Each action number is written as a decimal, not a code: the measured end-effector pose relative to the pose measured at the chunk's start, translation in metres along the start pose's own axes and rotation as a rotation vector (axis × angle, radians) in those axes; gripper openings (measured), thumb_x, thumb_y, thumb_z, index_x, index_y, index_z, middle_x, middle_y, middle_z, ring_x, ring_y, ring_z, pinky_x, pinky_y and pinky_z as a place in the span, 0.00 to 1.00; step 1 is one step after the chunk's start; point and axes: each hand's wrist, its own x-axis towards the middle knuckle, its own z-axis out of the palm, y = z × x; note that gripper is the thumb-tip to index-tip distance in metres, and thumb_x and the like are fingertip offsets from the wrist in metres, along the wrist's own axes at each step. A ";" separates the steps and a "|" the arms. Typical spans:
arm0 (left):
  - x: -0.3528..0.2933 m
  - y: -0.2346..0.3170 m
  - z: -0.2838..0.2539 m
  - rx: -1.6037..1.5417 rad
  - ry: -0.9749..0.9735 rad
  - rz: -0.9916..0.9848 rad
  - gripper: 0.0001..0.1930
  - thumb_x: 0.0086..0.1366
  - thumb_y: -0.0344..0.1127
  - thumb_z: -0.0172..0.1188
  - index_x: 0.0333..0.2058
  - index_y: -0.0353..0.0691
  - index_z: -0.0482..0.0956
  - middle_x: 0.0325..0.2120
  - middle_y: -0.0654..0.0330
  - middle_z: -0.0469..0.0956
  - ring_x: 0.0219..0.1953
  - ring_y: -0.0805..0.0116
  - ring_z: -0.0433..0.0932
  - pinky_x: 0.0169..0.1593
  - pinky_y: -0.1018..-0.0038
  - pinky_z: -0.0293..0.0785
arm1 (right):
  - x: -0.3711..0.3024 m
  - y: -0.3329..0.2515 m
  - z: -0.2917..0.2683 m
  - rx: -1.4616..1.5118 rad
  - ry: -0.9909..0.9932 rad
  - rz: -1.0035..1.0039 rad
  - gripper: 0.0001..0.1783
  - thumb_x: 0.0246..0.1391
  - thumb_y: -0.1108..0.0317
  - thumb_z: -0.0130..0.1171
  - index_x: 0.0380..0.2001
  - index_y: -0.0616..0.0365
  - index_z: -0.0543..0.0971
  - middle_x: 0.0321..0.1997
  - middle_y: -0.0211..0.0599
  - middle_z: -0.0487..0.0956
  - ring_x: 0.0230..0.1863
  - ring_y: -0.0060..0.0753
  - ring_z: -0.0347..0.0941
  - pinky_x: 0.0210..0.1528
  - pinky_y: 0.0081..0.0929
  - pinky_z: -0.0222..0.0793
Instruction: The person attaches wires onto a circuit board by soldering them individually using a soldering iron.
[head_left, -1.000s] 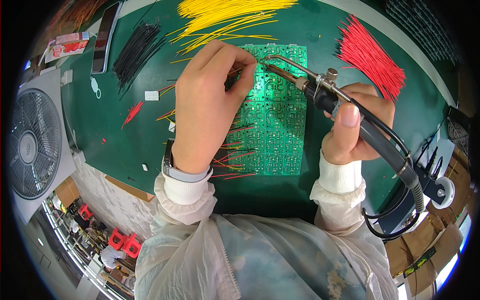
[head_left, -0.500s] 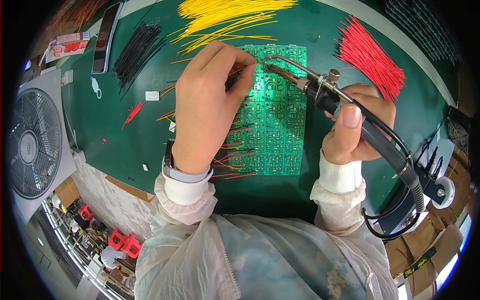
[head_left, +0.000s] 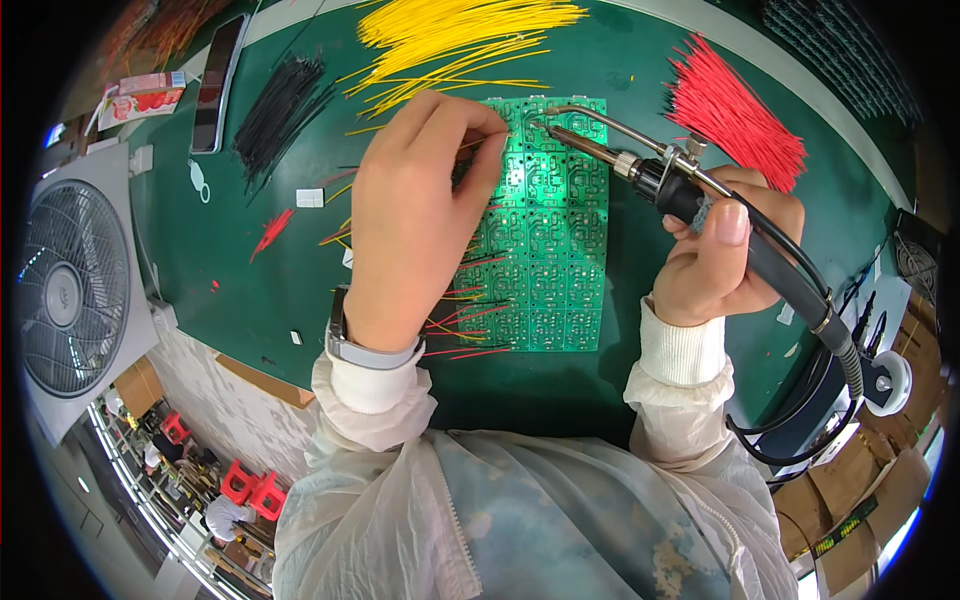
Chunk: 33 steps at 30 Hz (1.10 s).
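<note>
A green panel of printed circuit boards (head_left: 567,250) lies on the table before me, with red, black and yellow wires (head_left: 468,318) along its left side. My left hand (head_left: 425,190) is closed in a pinch over the panel's upper left, apparently on a thin wire; its fingertips partly hide that wire. My right hand (head_left: 725,245) grips a soldering iron (head_left: 690,195) with a thin metal feed tube beside it. The iron's tip points left, over the upper middle of the panel, a little right of my left fingertips. Whether it touches the board I cannot tell.
Yellow wires (head_left: 460,40) lie at the back, black wires (head_left: 285,115) at back left, red wires (head_left: 735,115) at back right. A phone (head_left: 218,85) and a fan (head_left: 70,290) stand left. The iron's cable runs down toward a solder feeder (head_left: 850,385) at right.
My right hand has drawn the soldering iron slightly to the right and down, so its tip sits farther from my left fingertips. My left hand keeps its pinch, nearly in place.
</note>
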 end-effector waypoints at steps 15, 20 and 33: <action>0.075 -0.034 -0.008 0.113 -0.366 0.291 0.06 0.57 0.30 0.64 0.31 0.33 0.78 0.27 0.57 0.77 0.29 0.63 0.76 0.35 0.72 0.71 | 0.003 0.002 -0.003 0.040 -0.009 0.012 0.14 0.55 0.67 0.63 0.30 0.66 0.70 0.24 0.43 0.75 0.21 0.28 0.69 0.24 0.24 0.66; 0.073 -0.038 -0.002 0.189 -0.282 0.385 0.06 0.58 0.31 0.63 0.31 0.36 0.76 0.27 0.58 0.76 0.30 0.59 0.75 0.35 0.68 0.70 | 0.002 0.002 -0.002 -0.016 -0.026 -0.013 0.16 0.55 0.63 0.60 0.29 0.66 0.69 0.23 0.45 0.74 0.18 0.26 0.67 0.18 0.19 0.63; 0.069 -0.037 0.004 0.276 -0.167 0.487 0.06 0.56 0.29 0.65 0.31 0.38 0.76 0.28 0.60 0.76 0.32 0.61 0.76 0.38 0.68 0.70 | 0.002 0.002 -0.003 0.005 -0.067 -0.031 0.13 0.55 0.67 0.61 0.30 0.65 0.70 0.23 0.42 0.75 0.20 0.27 0.69 0.24 0.24 0.66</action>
